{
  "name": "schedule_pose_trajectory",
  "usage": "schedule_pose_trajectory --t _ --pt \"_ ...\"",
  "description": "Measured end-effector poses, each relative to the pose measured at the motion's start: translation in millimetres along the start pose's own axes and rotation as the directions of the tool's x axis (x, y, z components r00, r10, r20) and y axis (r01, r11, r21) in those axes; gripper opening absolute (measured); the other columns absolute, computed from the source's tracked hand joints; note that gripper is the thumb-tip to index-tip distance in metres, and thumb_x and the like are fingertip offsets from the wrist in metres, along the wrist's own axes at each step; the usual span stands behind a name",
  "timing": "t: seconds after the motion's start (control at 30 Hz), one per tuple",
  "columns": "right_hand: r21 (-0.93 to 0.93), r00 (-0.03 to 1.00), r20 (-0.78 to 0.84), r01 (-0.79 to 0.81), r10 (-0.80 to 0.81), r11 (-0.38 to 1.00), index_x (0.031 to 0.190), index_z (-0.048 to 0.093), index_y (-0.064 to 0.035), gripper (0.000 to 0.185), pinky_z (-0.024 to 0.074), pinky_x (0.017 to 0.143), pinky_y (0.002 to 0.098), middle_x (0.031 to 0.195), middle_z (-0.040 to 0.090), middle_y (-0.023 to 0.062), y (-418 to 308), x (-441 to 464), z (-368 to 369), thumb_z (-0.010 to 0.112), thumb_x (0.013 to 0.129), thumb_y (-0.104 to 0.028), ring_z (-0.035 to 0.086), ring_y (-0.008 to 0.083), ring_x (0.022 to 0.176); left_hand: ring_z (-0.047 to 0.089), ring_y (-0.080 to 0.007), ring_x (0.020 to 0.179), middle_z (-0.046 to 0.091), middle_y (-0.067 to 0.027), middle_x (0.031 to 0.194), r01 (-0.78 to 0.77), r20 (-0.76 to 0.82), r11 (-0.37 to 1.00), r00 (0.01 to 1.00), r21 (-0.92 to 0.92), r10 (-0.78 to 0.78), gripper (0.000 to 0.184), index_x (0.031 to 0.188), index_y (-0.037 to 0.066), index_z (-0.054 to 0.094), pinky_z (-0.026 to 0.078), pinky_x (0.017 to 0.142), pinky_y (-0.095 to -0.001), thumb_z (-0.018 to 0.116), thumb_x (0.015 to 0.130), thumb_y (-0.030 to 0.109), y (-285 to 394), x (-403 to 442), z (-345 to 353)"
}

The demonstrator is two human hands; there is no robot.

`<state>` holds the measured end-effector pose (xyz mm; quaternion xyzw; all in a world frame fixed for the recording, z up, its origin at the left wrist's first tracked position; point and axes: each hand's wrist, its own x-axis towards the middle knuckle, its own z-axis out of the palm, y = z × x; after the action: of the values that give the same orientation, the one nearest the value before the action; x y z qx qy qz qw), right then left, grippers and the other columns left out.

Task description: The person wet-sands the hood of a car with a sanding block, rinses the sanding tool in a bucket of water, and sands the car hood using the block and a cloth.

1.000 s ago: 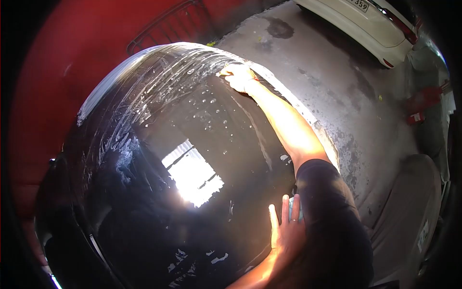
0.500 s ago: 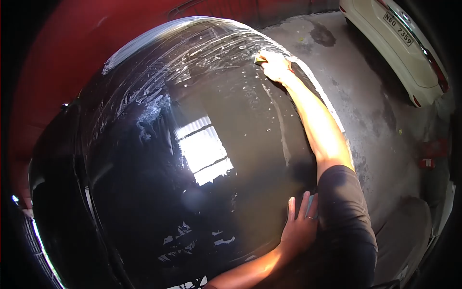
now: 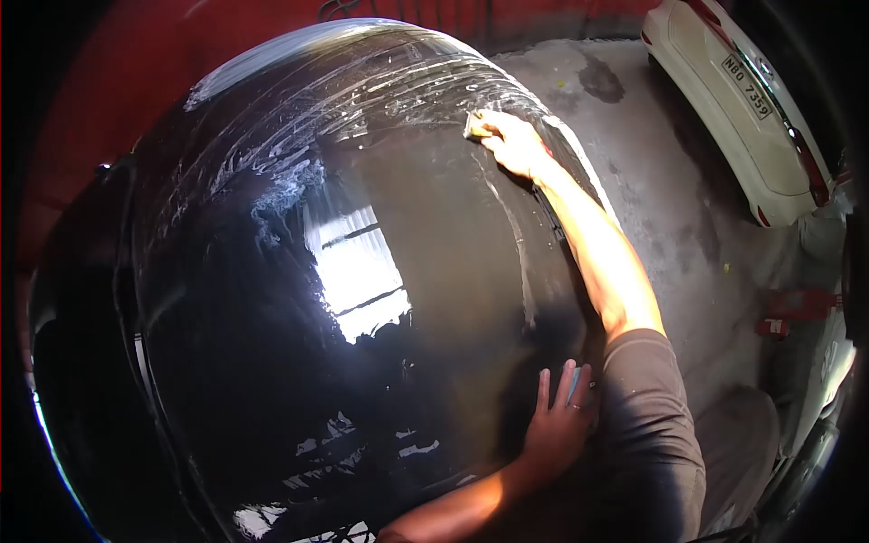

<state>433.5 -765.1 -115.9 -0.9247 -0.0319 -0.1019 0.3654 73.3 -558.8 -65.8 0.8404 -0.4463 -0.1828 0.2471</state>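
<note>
My right hand [image 3: 510, 143] reaches to the far part of a glossy black car panel [image 3: 453, 299], fingers closed on a small yellowish pad [image 3: 474, 125] that touches the surface. Whitish streaky residue [image 3: 353, 100] covers the panel's far edge and upper left, and a thin pale streak runs down below the pad. Near the panel's right edge, my left hand [image 3: 559, 416] rests with fingers spread. Something pale blue shows between its fingers; I cannot make out what it is.
A white car [image 3: 738, 118] stands at the upper right on the grey concrete floor [image 3: 661, 190]. A red object [image 3: 798, 306] lies at the right. Behind the panel is a red wall [image 3: 109, 109] with dark metal bars at the top.
The view has shifted, showing more of the white car. My right hand has moved slightly back from the far edge with the pad. My left hand stays resting on the panel.
</note>
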Motion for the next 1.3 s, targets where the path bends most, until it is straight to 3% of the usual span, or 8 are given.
schedule_pose_trajectory --t 0.2,0.23,0.37,0.47,0.53,0.93,1.1,1.3 --pt "0.384 0.985 0.175 -0.079 0.012 0.920 0.125 0.067 -0.0103 0.044 0.0324 0.117 0.0455 0.135 0.063 0.0082 -72 -210 -25 0.077 0.082 -0.007 0.055 0.0314 0.128 0.028 -0.0392 0.149 0.042 -0.0192 0.154 0.020 0.017 0.999 1.000 -0.049 -0.019 0.050 0.143 0.009 0.055 0.015 0.121 -0.0639 0.051 0.094 0.019 0 4 8" --pt "-0.057 0.942 0.142 0.313 -0.303 0.948 0.126 0.066 -0.0096 0.045 0.0311 0.118 0.0461 0.136 0.062 0.0083 -57 -194 -23 0.076 0.082 -0.006 0.055 0.0310 0.129 0.028 -0.0392 0.149 0.042 -0.0192 0.154 0.021 0.039 0.998 0.999 -0.053 -0.019 0.050 0.143 0.009 0.055 0.015 0.121 -0.0639 0.051 0.094 0.019 5 -4 9" --pt "-0.178 0.942 0.328 -0.016 0.075 0.984 0.135 0.058 -0.0096 0.044 0.0414 0.110 0.0433 0.129 0.064 0.0138 -63 22 5 0.064 0.093 -0.015 0.058 0.0315 0.122 0.025 -0.0402 0.151 0.040 -0.0205 0.155 0.051 0.040 0.997 0.998 -0.059 -0.048 0.052 0.144 0.007 0.052 0.017 0.121 -0.0638 0.052 0.092 0.013 0 4 -2" --pt "-0.030 0.992 -0.023 0.122 -0.123 0.992 0.110 0.064 -0.0093 0.024 0.0481 0.095 0.0427 0.107 0.067 0.0134 -58 -6 21 0.066 0.086 -0.007 0.061 0.0352 0.107 0.023 -0.0410 0.151 0.040 -0.0221 0.155 0.045 -0.172 0.898 0.976 -0.437 -0.132 0.053 0.146 0.006 0.050 0.017 0.121 -0.0638 0.051 0.093 0.011 -1 -2 8" --pt "-0.118 0.935 0.033 0.354 -0.353 0.928 0.126 0.063 -0.0054 0.038 0.0406 0.109 0.0461 0.138 0.059 0.0117 -41 -101 13 0.067 0.088 -0.009 0.051 0.0330 0.130 0.022 -0.0411 0.151 0.034 -0.0207 0.160 -0.002 0.115 0.999 0.993 0.051 -0.004 0.047 0.144 0.004 0.052 0.015 0.118 -0.0680 0.046 0.100 0.019 -2 6 5" --pt "-0.015 0.976 0.106 0.194 -0.191 0.981 0.102 0.062 -0.0059 0.017 0.0512 0.087 0.0434 0.096 0.068 0.0151 -76 7 29 0.064 0.086 -0.007 0.064 0.0350 0.096 0.021 -0.0433 0.151 0.035 -0.0256 0.157 0.007 0.045 0.999 0.999 0.054 -0.009 0.041 0.128 0.005 0.063 0.011 0.119 -0.0691 0.057 0.089 0.015 -2 1 16" --pt "-0.013 0.930 0.220 0.304 -0.294 0.952 0.117 0.070 -0.0111 0.034 0.0356 0.114 0.0489 0.135 0.063 0.0100 -100 -235 -22 0.072 0.084 -0.004 0.054 0.0313 0.131 0.025 -0.0434 0.150 0.043 -0.0216 0.153 -0.055 -0.042 0.996 0.998 -0.074 0.052 0.055 0.148 0.006 0.046 0.014 0.116 -0.0733 0.048 0.096 0.021 -4 -1 29" --pt "-0.099 0.977 0.056 0.211 -0.206 0.973 0.124 0.063 -0.0069 0.035 0.0463 0.100 0.0454 0.123 0.065 0.0148 -69 -64 15 0.069 0.089 -0.011 0.059 0.0367 0.113 0.024 -0.0437 0.150 0.042 -0.0248 0.153 -0.041 -0.051 0.996 0.998 0.081 0.045 0.058 0.147 0.005 0.048 0.015 0.116 -0.0731 0.052 0.092 0.023 -4 0 17"
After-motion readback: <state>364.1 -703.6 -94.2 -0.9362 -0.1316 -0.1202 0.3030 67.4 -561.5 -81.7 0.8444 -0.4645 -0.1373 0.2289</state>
